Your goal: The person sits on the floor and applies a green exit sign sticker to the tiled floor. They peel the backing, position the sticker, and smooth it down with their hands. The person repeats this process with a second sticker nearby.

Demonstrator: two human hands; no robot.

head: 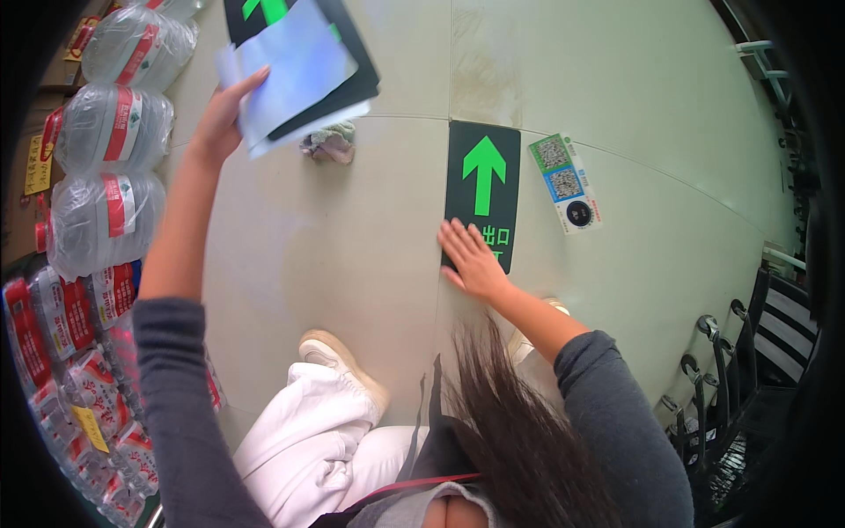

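Observation:
My left hand (228, 122) grips several sheets at upper left, the thumb lying across the top one. That top sheet (297, 59) is whitish-blue and glossy; beneath it show a dark sheet (360, 53) with green markings and a white edge. My right hand (475, 261) lies flat, palm down, over the lower left part of a black floor sticker (465, 191). A bright green arrow and green writing mark the sticker, and my fingers cover some of the writing. A crumpled grey-green and pinkish cloth (330, 142) rests on the floor below the held sheets.
Pale floor tiles (370, 231) spread around me. Right of the sticker lies a card (566, 185) with printed codes. Wrapped water jugs (112, 132) and bottle packs (86, 356) line the left side. Metal carts with casters (708, 327) stand at right. My shoe (343, 363) is below.

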